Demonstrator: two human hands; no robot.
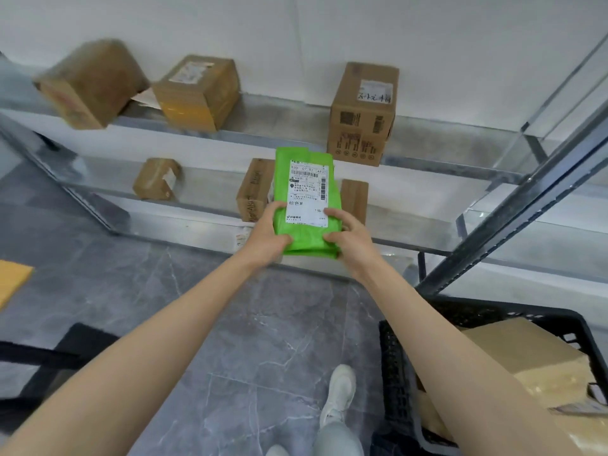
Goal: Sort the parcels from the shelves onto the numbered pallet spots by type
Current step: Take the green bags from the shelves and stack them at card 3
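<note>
The green parcel (306, 205), a soft plastic mailer with a white shipping label (307, 192) facing up, is held in the air in front of the lower shelf (197, 212), gripped at its near end by both hands. The left hand (268, 232) is curled round the near left corner with the thumb on top; the right hand (348, 238) clasps the near right corner, fingers over the label's edge. Behind the parcel, two brown boxes (255, 190) (354, 199) stand on the lower shelf, and a small taped box (158, 179) sits well to the left. The upper shelf (279, 133), bare grey metal, bears three cardboard boxes: one tilted at the left (90, 83), one beside it (197, 92), and a taller one (363, 113) at the right. A plain white wall (296, 34) backs the rack, and a metal upright (513, 218) slants across the right. The floor (250, 324) is grey marbled tile. At the lower right a black mesh crate (394, 373) holds a cardboard box (533, 360). A white shoe (339, 393) shows below, and a yellow flat item (13, 278) lies at the left edge.
</note>
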